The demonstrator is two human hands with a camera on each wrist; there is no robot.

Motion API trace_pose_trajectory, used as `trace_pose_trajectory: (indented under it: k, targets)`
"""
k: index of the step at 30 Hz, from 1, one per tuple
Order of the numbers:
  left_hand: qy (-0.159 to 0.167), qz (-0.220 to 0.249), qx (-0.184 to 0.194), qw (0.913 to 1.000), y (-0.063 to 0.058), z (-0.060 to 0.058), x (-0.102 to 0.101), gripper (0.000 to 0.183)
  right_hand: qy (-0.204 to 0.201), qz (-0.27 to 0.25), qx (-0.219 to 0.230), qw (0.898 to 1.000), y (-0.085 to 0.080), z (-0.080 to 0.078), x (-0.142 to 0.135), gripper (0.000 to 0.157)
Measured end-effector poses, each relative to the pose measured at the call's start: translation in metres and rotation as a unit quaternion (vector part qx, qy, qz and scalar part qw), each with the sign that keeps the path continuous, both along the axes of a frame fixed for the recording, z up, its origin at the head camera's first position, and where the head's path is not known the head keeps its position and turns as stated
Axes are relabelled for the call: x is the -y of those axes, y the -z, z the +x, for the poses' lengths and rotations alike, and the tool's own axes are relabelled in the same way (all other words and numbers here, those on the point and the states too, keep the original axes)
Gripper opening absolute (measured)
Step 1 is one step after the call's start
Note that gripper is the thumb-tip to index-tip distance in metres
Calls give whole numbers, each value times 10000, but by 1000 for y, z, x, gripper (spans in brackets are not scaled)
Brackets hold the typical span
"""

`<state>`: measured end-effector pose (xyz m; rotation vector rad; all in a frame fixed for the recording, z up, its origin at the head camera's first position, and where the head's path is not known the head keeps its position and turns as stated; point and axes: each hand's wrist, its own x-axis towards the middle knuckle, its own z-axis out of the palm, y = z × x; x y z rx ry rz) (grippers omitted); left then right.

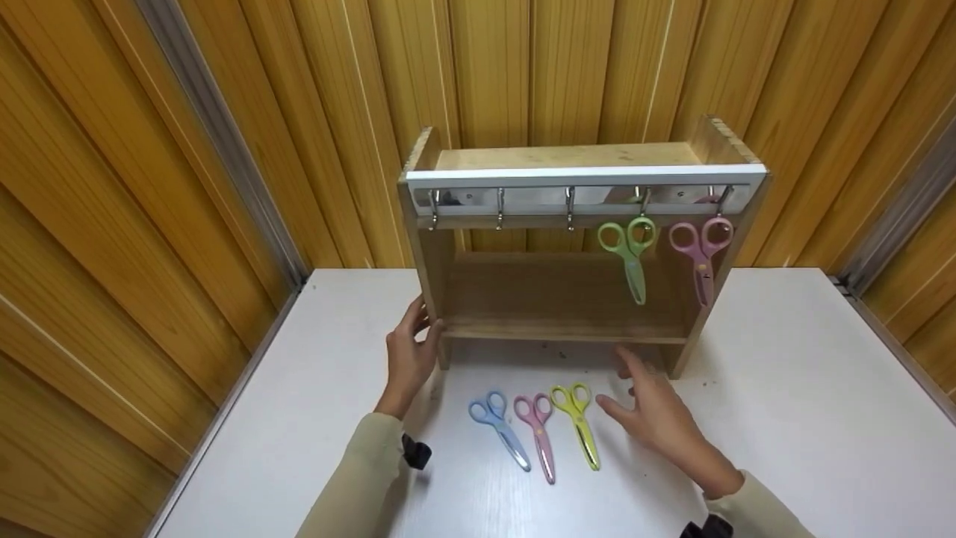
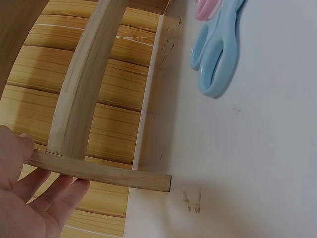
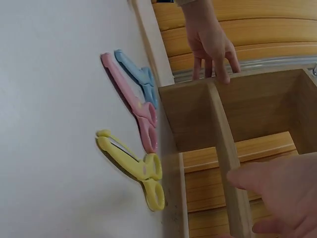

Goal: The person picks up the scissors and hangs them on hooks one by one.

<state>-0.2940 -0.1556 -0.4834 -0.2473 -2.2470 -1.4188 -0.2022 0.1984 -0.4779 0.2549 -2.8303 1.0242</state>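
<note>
A small wooden shelf (image 1: 553, 291) stands on the white table. My left hand (image 1: 411, 359) grips the edge of its left side panel, thumb on the inner side and fingers outside. Green scissors (image 1: 631, 258) and pink scissors (image 1: 703, 258) hang from the two rightmost hooks on the shelf's front rail. On the table before it lie blue scissors (image 1: 499, 427), a second pair of pink scissors (image 1: 539, 433) and yellow scissors (image 3: 131, 166), handles toward the shelf. Just right of the yellow pair, my right hand (image 1: 657, 407) holds nothing, fingers apart near the lower board.
A metal rail (image 1: 590, 196) runs across the shelf's upper front, and its three left hooks (image 1: 500, 209) carry nothing. Yellow wood-patterned panels (image 1: 489, 82) rise behind the table (image 1: 284, 418) and at both sides.
</note>
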Motion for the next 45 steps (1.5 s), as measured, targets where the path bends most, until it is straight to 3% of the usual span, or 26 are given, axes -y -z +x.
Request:
trace_pose_trajectory:
  k: [8, 25, 31, 41, 45]
  targets:
    - [159, 82, -229, 9996, 1, 1, 1, 54, 38, 808, 226, 9965, 12, 9, 10, 87]
    - [44, 51, -224, 9997, 1, -2, 1, 55, -130, 1299, 379, 9907, 31, 16, 23, 82]
    - [80, 101, -155, 9998, 1, -1, 1, 56, -99, 1298, 309, 9910, 34, 19, 19, 68]
    - [90, 94, -171, 9998, 1, -1, 1, 54, -132, 935, 297, 9951, 34, 21, 0, 24]
    - [73, 102, -80, 9999, 1, -1, 1, 55, -176, 860, 370, 9954, 34, 22, -10, 17]
